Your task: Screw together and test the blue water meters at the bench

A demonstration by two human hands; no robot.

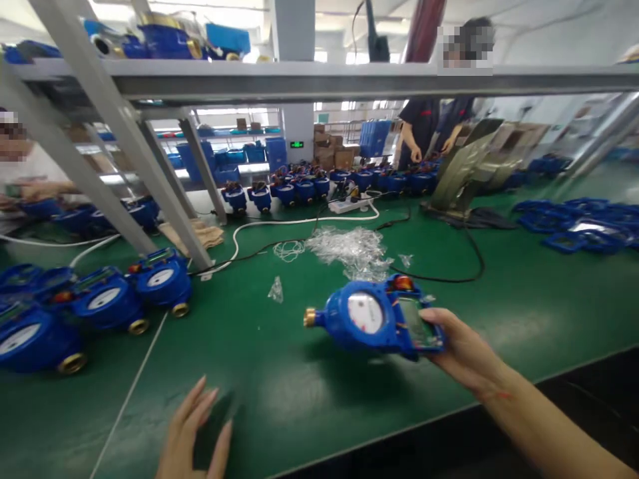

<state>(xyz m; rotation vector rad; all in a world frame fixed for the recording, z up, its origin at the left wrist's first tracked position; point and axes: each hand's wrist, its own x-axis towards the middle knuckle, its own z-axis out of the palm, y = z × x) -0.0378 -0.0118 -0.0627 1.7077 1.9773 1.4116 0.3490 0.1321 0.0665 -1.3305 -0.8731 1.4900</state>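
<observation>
The right hand (462,346) holds a blue meter (347,326) by its open housing end, thumb over the display (413,320) and the other fingers hidden beneath, so the grip is narrowed onto that end. The meter is over the middle of the green table (279,406), apparently lifted, as a dark shadow lies under it; its dial (365,313) faces up and its brass fitting (310,317) points left. The left hand (192,432) holds nothing: its fingers are spread wide from the thumb, near the table's front edge and well apart from the meter. The step in hand looks like moving or positioning this one meter by a single hand. From here, any move with it would seem to call for a firm hold on the housing, a level wrist against the weight of the round body, and care not to press the bare display or the copper-coloured coil (403,283) beside it. Just beyond the meter lies a heap of clear plastic bits (349,246); other meters (107,299) stand at the left, and blue frames (589,223) are piled at the far right. Across the table, a co-worker (422,123) stands behind another row of meters
</observation>
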